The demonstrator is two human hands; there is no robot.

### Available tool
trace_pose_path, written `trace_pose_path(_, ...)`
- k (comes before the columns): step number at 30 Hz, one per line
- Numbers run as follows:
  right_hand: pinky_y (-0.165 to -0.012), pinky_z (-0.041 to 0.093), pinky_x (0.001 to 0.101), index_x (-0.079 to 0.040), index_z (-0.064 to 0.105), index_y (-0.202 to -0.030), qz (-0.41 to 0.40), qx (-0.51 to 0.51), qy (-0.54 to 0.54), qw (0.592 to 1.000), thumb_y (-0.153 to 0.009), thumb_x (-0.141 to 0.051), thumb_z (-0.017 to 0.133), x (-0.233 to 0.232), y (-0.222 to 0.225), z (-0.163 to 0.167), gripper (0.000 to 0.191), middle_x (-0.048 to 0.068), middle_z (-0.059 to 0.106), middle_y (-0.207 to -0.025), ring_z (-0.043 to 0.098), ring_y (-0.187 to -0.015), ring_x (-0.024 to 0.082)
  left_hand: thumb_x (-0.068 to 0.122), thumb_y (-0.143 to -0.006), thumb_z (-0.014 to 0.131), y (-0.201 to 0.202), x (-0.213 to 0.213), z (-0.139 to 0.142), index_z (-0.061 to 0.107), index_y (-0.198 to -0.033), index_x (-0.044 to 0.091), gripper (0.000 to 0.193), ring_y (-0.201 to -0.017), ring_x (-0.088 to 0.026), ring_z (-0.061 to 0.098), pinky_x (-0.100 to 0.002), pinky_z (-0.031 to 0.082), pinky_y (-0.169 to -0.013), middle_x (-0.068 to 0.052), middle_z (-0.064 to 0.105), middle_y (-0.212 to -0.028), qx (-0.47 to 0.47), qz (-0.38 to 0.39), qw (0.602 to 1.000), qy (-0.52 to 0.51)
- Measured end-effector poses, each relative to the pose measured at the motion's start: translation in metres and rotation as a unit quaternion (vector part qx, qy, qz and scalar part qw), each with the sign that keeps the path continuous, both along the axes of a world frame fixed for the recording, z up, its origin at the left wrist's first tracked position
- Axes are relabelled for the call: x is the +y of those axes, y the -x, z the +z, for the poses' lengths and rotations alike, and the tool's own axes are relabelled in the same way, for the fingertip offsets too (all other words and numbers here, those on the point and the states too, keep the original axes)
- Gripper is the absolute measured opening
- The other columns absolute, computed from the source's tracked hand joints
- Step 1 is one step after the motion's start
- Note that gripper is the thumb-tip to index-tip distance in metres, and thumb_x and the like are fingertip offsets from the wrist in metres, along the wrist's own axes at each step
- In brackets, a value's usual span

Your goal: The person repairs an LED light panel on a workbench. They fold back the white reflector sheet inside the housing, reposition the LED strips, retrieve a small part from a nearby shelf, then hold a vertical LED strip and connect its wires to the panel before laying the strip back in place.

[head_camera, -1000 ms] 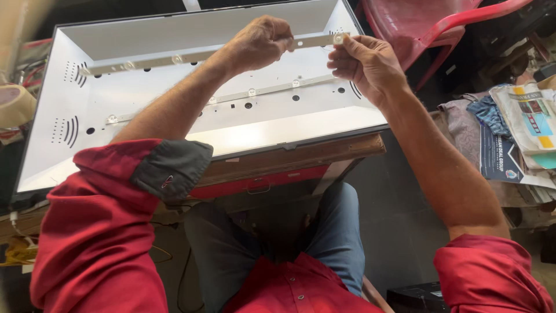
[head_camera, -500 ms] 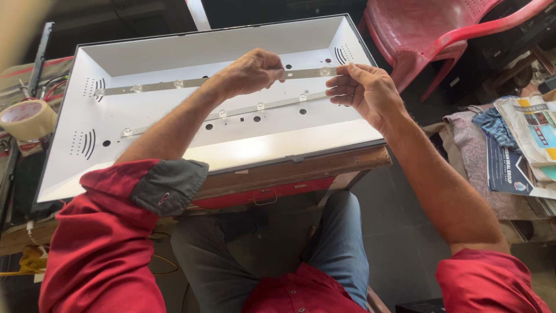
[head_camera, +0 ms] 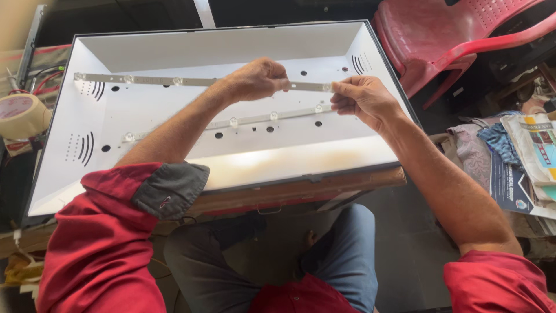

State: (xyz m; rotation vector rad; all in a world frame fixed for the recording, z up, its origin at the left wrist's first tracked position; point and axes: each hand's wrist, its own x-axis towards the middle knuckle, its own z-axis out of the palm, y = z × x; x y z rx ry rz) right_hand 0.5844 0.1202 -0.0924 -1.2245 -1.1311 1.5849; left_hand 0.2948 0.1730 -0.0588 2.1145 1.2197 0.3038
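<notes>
White sheet metal makes up the big shallow panel tray (head_camera: 174,168), which lies flat on a wooden bench edge (head_camera: 301,191) over the seated person's knees, with a red plastic chair (head_camera: 457,40) off to the far right and a roll of tape (head_camera: 20,116) at the left. Across the tray's upper half runs a long thin light strip (head_camera: 174,81), lifted slightly, with a second strip (head_camera: 255,119) lying below it. The left hand (head_camera: 258,78) is closed over the upper strip past its middle, and the right hand (head_camera: 362,98) pinches its right end.
</notes>
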Motion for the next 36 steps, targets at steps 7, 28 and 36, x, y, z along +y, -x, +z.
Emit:
trace_pose_path(7,-0.067,0.059,0.0280,-0.003,0.070,-0.100,-0.015,-0.033,0.021,0.999,-0.095,-0.020,0.077,0.018,0.004,-0.001,0.020,0.008,0.072,-0.083,0.071,-0.073,0.015,0.037,-0.093,0.073,0.008,0.012,-0.007,0.076,-0.102,0.010,0.028,-0.074,-0.015,0.068,-0.041,0.050,-0.064,-0.007,0.074,-0.078,-0.029,-0.016,0.999,0.017)
trace_pose_path(28,-0.075,0.066,0.0313,0.003,0.064,-0.110,-0.025,-0.019,-0.246,0.969,-0.100,-0.008,0.069,-0.014,0.007,0.010,0.016,0.016,0.075,-0.101,0.077,-0.095,0.021,0.043,-0.105,0.052,0.006,0.018,0.008,0.082,-0.102,0.017,0.040,-0.066,-0.013,0.056,-0.039,0.046,-0.064,-0.003,0.064,-0.069,-0.012,-0.042,0.999,-0.014)
trace_pose_path(36,-0.072,0.067,0.0312,0.005,0.067,-0.112,-0.032,-0.016,-0.260,0.965,-0.102,-0.011,0.066,-0.012,0.004,0.007,0.019,0.017,0.076,-0.098,0.077,-0.091,0.021,0.042,-0.104,0.055,-0.003,0.016,0.021,0.082,-0.097,0.014,0.039,-0.060,-0.012,0.052,-0.038,0.041,-0.059,-0.001,0.063,-0.064,-0.030,-0.058,0.998,-0.027)
